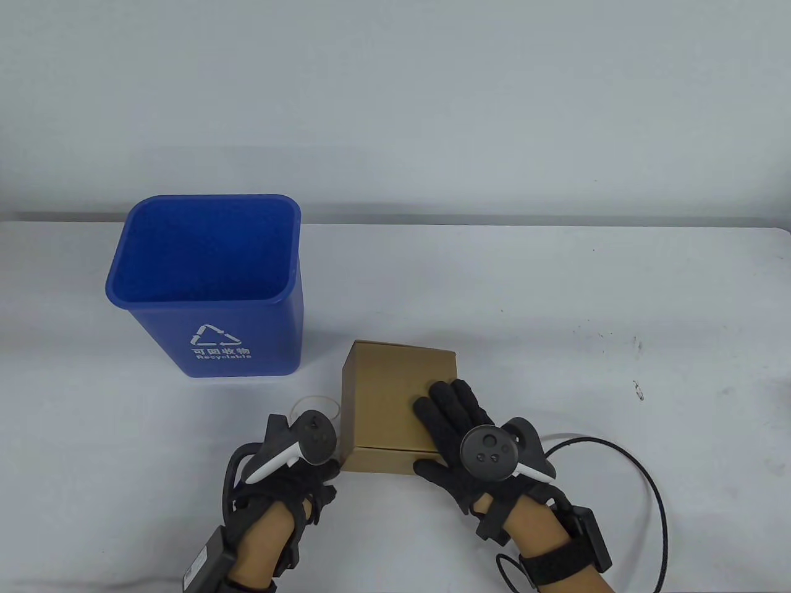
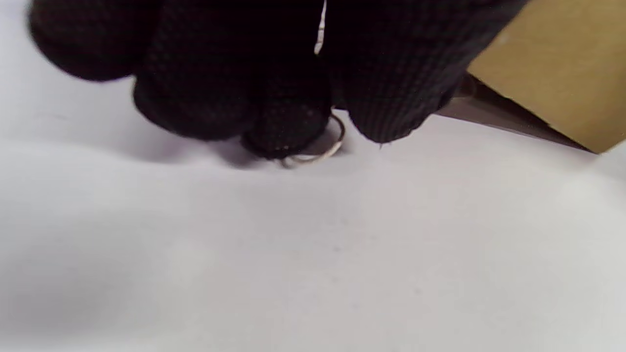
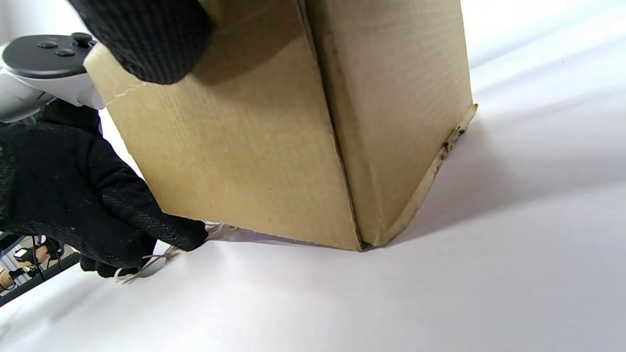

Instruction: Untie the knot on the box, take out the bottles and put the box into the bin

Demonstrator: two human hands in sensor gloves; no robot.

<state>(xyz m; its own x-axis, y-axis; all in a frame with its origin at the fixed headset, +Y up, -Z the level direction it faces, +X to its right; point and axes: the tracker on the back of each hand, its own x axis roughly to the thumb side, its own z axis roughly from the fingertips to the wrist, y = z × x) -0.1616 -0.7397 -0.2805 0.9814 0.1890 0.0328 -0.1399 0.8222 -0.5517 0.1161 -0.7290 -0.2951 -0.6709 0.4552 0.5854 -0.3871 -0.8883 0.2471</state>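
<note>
Brown cardboard is seen at the middle of the white table [image 1: 556, 296], where the closed box [image 1: 383, 407] is stood just in front and to the right of the blue bin [image 1: 247, 333]. The bin is marked with a white recycling symbol and is set well to the left, near the table's far edge. The right hand [image 1: 460, 441] is laid flat over the near right part of the box top, with the fingers [image 1: 451, 401] stretched out straight and the thumb brought down against the near face; nothing is gripped by it, the box is only pressed. In the right wrist view the near left corner of the box is seen lifted slightly off the table. The left hand [image 1: 290, 469] is held down on the table just beside the box's near left corner, its fingers curled. A thin pale string [image 2: 318, 151] is pinched at the fingertips [image 2: 288, 132] of that hand in the left wrist view, and a loop of it is seen lying on the table beyond the hand in the table view. The bottles cannot be seen, the box being shut
</note>
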